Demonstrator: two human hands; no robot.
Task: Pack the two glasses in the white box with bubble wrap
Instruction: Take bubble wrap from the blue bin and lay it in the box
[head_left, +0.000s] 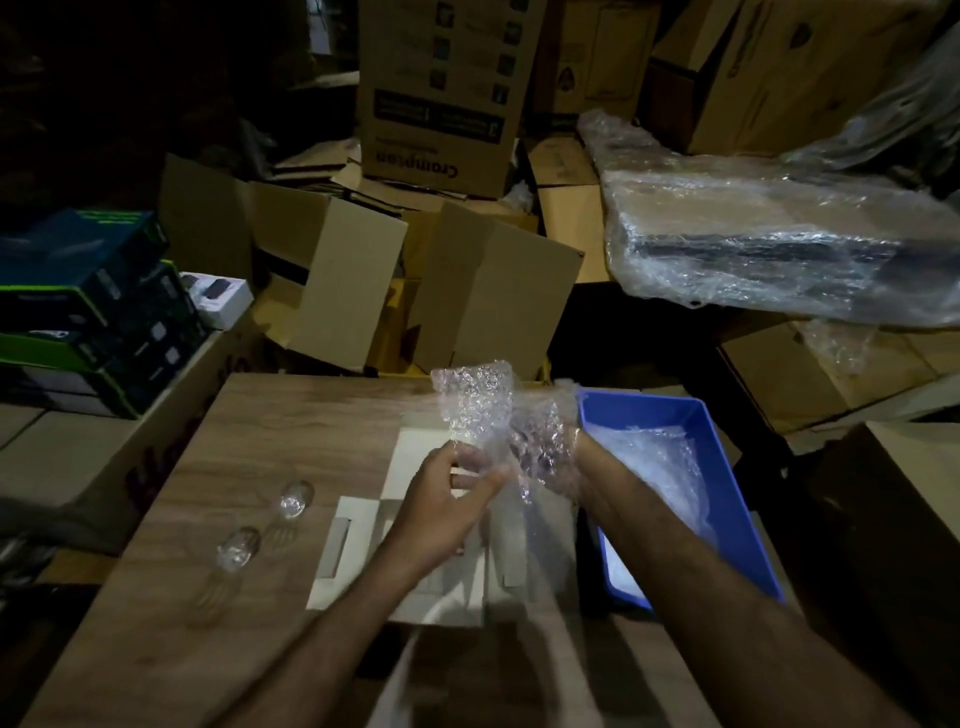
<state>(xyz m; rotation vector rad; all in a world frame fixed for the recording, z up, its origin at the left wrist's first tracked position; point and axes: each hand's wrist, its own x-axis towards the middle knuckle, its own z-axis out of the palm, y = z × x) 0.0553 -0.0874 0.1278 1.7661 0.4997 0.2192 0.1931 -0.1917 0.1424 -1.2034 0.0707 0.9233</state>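
Two clear glasses lie on the wooden table at the left, one farther (295, 498) and one nearer (235, 555). The open white box (358, 551) sits in the middle of the table with its flaps spread. Above it both hands hold a sheet of bubble wrap (480, 410). My left hand (447, 499) pinches its lower edge. My right hand (558, 467) is partly covered by the wrap and grips it from the right. Neither hand touches a glass.
A blue plastic tray (727, 441) with more bubble wrap stands right of the box. Open cardboard cartons (488, 291) crowd the far table edge. Stacked dark retail boxes (93, 312) sit at the left, and a plastic-wrapped package (779, 244) at the right.
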